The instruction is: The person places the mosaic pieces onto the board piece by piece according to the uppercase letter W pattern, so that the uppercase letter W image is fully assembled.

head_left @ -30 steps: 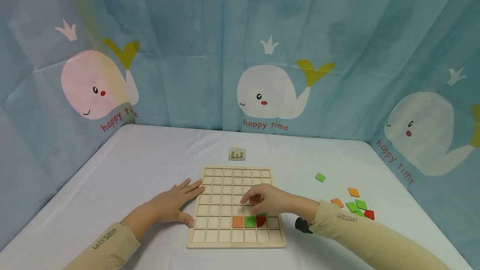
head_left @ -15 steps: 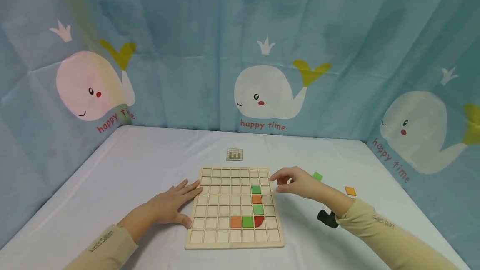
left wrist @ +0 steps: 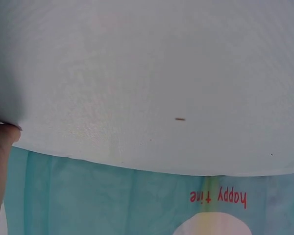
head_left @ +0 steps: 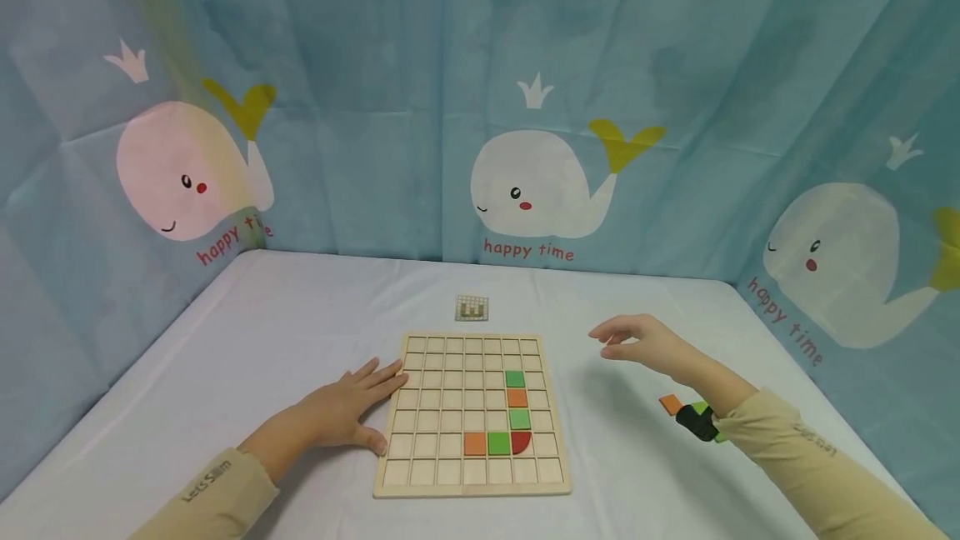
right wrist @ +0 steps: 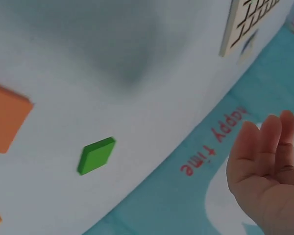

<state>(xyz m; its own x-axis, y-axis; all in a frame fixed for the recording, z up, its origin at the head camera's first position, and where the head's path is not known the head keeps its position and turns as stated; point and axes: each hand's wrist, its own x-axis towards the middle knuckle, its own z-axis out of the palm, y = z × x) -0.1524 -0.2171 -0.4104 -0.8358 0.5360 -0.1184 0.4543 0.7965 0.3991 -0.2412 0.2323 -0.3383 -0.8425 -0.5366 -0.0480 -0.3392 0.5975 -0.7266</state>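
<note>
My left hand (head_left: 348, 407) lies with spread fingers on the left edge of a wooden grid board (head_left: 430, 421). Raised above the table to the right of the board is my right hand (head_left: 645, 344), its fingers loosely bent around nothing. In the board's cells an orange tile (head_left: 476, 443), a green tile (head_left: 498, 443) and a red rounded tile (head_left: 521, 442) form a row. Up from the red one run a green tile (head_left: 520, 419), an orange tile (head_left: 517, 397) and another green tile (head_left: 514, 378). The right wrist view shows a loose green tile (right wrist: 96, 155) on the table.
A small pattern card (head_left: 472, 308) lies behind the board. Loose tiles, one an orange tile (head_left: 671, 405), lie at the right, partly hidden by the right forearm and a black wrist device (head_left: 696, 422). A blue whale-print curtain (head_left: 360, 107) hangs around the table.
My right hand has lifted off the board and moved right, away from it, uncovering the green and orange tiles in the upright column. The left hand has stayed on the board's edge.
</note>
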